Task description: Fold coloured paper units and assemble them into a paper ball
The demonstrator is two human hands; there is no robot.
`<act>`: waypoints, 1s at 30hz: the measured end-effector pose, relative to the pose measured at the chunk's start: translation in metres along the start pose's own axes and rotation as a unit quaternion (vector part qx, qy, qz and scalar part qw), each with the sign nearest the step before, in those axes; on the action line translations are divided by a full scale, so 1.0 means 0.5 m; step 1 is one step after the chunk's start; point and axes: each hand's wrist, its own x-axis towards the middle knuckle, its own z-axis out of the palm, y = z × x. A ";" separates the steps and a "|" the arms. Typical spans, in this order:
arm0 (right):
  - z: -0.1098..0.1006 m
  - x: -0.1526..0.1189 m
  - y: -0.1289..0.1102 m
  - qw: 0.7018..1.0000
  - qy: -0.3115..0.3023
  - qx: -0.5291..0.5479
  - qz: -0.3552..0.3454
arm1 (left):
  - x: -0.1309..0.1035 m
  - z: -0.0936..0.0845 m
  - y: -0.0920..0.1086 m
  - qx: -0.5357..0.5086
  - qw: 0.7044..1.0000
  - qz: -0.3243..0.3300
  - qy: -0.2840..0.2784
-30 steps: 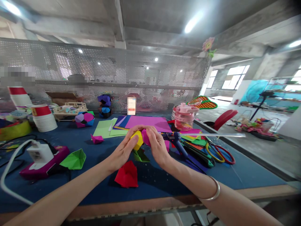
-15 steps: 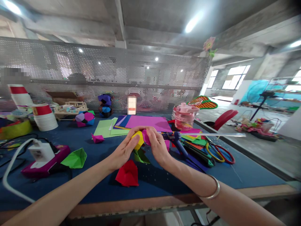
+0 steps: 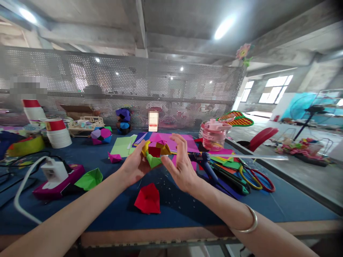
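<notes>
My left hand (image 3: pixel 136 163) grips the left side of a hollow folded-paper model (image 3: pixel 154 160) with green, yellow, red and pink faces, its opening turned towards me. Close by its right side is my right hand (image 3: pixel 182 166), fingers spread and thumb near the model's edge; whether the thumb touches it I cannot tell. A red folded-paper piece (image 3: pixel 148 199) lies on the table below the hands. Green (image 3: pixel 91 179) and pink (image 3: pixel 114 157) folded pieces lie to the left. A finished-looking multicoloured paper ball (image 3: pixel 101 135) sits farther back.
A blue glue gun (image 3: pixel 205 166) with a long clear stick lies to the right, beside a cutter (image 3: pixel 233 180) and scissors (image 3: pixel 257 178). Paper sheets (image 3: pixel 184 141), a pink jug (image 3: pixel 213 135) and a lit phone (image 3: pixel 153 121) stand behind. A purple power strip (image 3: pixel 57 184) with cables is left.
My right hand has let go and opened away to the right. The paper model has turned in my left hand, so its hollow inside now shows. The view has shifted slightly.
</notes>
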 end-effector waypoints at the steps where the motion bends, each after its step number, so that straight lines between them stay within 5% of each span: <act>1: -0.001 -0.003 -0.004 0.998 -0.009 -0.039 -0.048 | 0.001 -0.002 0.004 -0.008 1.000 0.001 0.006; 5: 0.004 -0.007 -0.013 0.983 -0.026 -0.125 -0.129 | -0.001 -0.006 0.009 -0.027 1.000 0.010 -0.005; 20: 0.006 -0.001 -0.016 0.994 0.028 -0.082 -0.073 | -0.007 -0.002 -0.007 -0.001 0.999 0.029 -0.033; 30: 0.008 -0.004 -0.014 0.992 0.029 -0.068 -0.100 | -0.014 -0.009 -0.022 0.043 0.994 0.066 -0.071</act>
